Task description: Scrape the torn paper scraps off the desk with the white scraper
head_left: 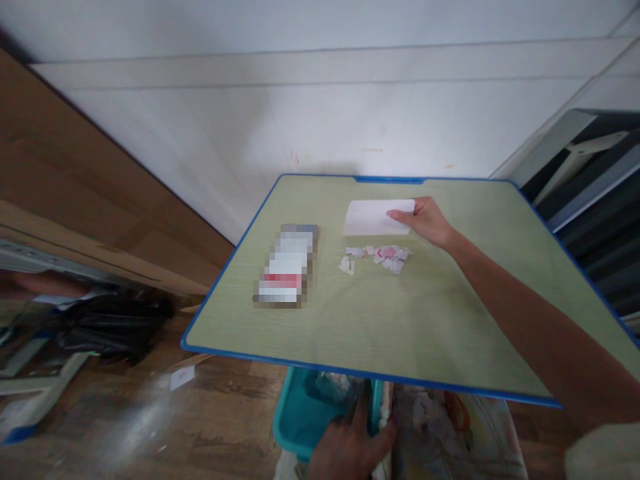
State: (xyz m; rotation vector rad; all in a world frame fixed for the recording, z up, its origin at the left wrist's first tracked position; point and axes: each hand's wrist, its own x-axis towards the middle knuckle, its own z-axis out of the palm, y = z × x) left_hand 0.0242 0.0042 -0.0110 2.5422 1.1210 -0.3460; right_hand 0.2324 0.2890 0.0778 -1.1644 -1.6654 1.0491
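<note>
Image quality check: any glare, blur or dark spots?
Head view: pale glare on the floor at lower left; head view: phone pixelated, screen unreadable; head view: left hand dim and soft, right hand and white card clearer; head view: black bag at left dark, details lost.
</note>
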